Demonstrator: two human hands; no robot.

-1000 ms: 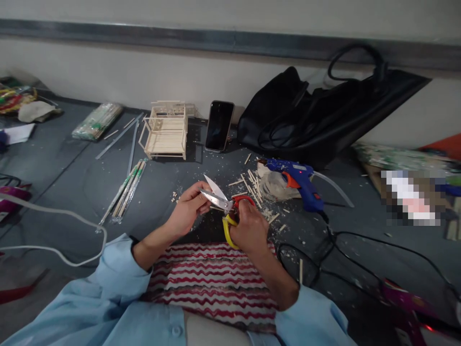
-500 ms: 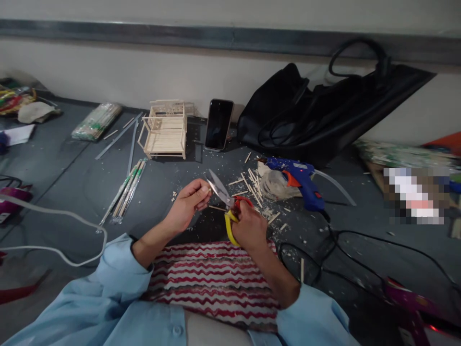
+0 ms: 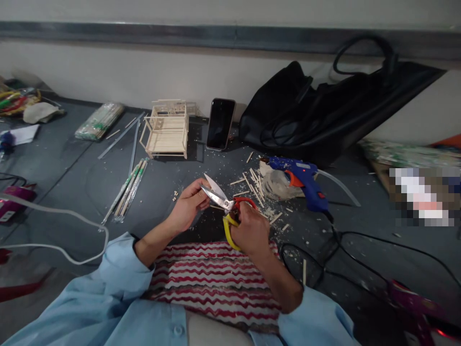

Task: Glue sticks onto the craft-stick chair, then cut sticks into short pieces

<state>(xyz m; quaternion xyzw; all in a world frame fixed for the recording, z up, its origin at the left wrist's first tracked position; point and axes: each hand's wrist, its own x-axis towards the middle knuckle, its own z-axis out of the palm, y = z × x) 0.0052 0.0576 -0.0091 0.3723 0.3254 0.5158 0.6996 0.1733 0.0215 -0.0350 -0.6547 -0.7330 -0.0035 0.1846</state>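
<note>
My right hand (image 3: 251,229) grips scissors (image 3: 218,194) by their red and yellow handles. The blades are spread apart and point up and left, reaching the fingertips of my left hand (image 3: 188,205). That hand is closed in a pinch; whatever lies between its thumb and fingers is hidden behind the blades. Just below the blades a thin stick (image 3: 217,207) shows in part. Loose cut wooden sticks (image 3: 254,185) and crumbs are scattered to the right of the scissors. Farther back stands a small framework of pale sticks (image 3: 167,139), built like a piece of furniture.
A blue glue gun (image 3: 300,173) rests on the right, its black cable (image 3: 363,235) looping toward me. A phone (image 3: 221,124) leans at the back beside a black bag (image 3: 306,115). Wrapped stick bundles (image 3: 129,190) lie left. A striped cloth (image 3: 212,283) is in front of me.
The scissor blades have spread wider, and they now overlap the fingertips of my left hand. Both hands stay in nearly the same place.
</note>
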